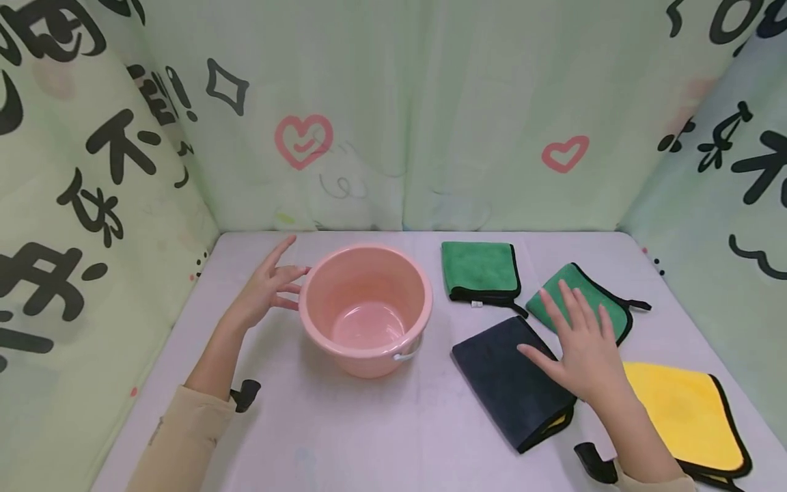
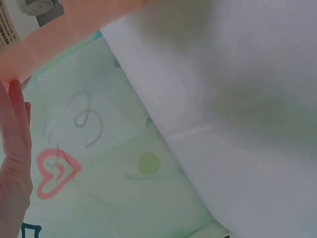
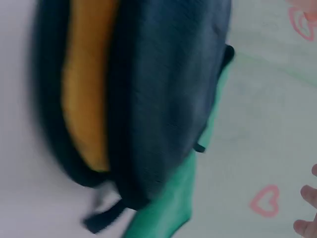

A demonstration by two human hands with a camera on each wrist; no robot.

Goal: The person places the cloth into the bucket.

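Observation:
A pink bucket (image 1: 369, 365) stands upright on the left half of the table, a pale handle end at its lower right rim. At its left side is my left hand (image 1: 267, 287), fingers spread and fingertips right at the rim. In the left wrist view the fingers (image 2: 19, 124) reach up to the bucket wall (image 2: 64, 37). My right hand (image 1: 590, 355) hovers with spread fingers over the towels, holding nothing. Beneath it lie a folded dark blue towel (image 1: 510, 376) with a yellow inside and a folded green towel (image 1: 572, 287), partly hidden by the fingers.
Another folded green towel (image 1: 479, 266) with black edging lies behind the dark blue one. A yellow towel (image 1: 682, 410) is at the right, partly behind my right forearm. Printed curtains (image 1: 430, 137) hang around the back and sides of the white table (image 1: 344, 437).

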